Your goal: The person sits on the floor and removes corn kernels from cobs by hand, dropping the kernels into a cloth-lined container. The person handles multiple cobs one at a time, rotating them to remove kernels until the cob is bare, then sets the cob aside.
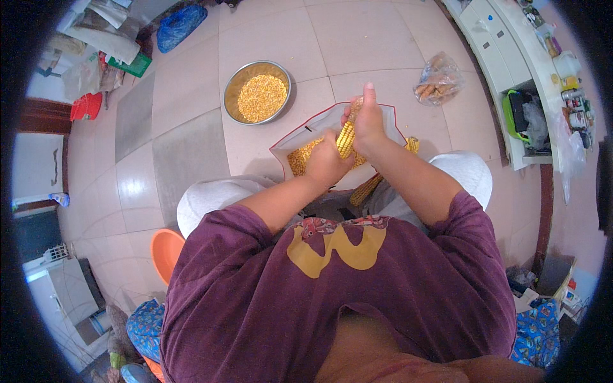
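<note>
My right hand point(369, 125) is wrapped around an ear of corn point(345, 141), thumb pointing up along it. Yellow kernels cover the lower part of the ear, while its upper part is bare cob. My left hand point(330, 157) grips the lower end from the other side. Both hands are above an open white bag point(383, 111) with red edging. Loose corn kernels point(298, 160) lie in the bag, partly hidden by my left hand and forearm. Another ear of corn point(366, 190) rests by the bag's near edge, and more corn point(412, 144) shows beyond my right forearm.
A metal bowl point(230, 91) of corn kernels point(262, 98) stands on the tiled floor beyond the bag. At right are a clear plastic bag point(438, 81) with brownish contents and a white cabinet point(500, 52). An orange basin point(166, 253) and blue bag point(181, 28) are at left.
</note>
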Demonstrator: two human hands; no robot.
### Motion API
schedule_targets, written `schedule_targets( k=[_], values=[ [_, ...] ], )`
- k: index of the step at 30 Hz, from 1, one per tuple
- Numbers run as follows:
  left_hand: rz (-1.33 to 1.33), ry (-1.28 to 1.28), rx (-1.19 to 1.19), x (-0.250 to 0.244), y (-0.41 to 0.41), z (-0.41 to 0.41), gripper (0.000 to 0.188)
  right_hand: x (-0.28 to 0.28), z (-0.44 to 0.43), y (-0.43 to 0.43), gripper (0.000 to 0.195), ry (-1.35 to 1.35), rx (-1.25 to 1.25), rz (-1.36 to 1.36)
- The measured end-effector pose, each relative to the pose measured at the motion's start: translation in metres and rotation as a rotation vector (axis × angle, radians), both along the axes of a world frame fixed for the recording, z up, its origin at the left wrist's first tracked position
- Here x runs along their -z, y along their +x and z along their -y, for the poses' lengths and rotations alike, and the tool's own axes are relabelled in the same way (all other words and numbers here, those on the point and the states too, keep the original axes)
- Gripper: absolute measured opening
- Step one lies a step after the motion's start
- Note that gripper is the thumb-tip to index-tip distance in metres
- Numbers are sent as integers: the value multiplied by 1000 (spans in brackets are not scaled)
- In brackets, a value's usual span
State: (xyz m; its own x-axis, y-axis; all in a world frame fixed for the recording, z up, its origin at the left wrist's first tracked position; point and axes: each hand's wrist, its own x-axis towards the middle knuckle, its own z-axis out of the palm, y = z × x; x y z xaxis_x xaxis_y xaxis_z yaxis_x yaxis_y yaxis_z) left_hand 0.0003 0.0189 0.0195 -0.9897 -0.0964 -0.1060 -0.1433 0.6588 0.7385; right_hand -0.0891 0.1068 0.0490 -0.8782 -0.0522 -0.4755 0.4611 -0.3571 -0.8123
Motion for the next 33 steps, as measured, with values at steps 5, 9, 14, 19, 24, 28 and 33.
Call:
schedule_targets(
  k=[5, 9, 14, 19, 24, 28, 33],
  values=[
    [-22, 41, 32, -5, -2, -2, 48, 10, -3, -7, 50, 55, -12, -79],
    [5, 140, 25, -5, -2, -2, 47, 14, -4, -7, 47, 85, -53, -197],
    [-14, 207, 78, 5, -3, 0, 43, 6, -6, -5, 42, 140, -95, -279],
    [136, 426, 131, 0, -6, 4, 40, 17, -10, -8, 39, 95, -122, -290],
    [409, 795, 122, -25, -6, 8, 39, 27, -19, -16, 39, 118, -222, -420],
    [312, 873, 75, -1, -8, 9, 39, 19, -17, -12, 45, 107, -232, -379],
    [280, 875, 60, -6, -12, 13, 40, 26, -23, -10, 54, 494, -431, -465]
  ],
)
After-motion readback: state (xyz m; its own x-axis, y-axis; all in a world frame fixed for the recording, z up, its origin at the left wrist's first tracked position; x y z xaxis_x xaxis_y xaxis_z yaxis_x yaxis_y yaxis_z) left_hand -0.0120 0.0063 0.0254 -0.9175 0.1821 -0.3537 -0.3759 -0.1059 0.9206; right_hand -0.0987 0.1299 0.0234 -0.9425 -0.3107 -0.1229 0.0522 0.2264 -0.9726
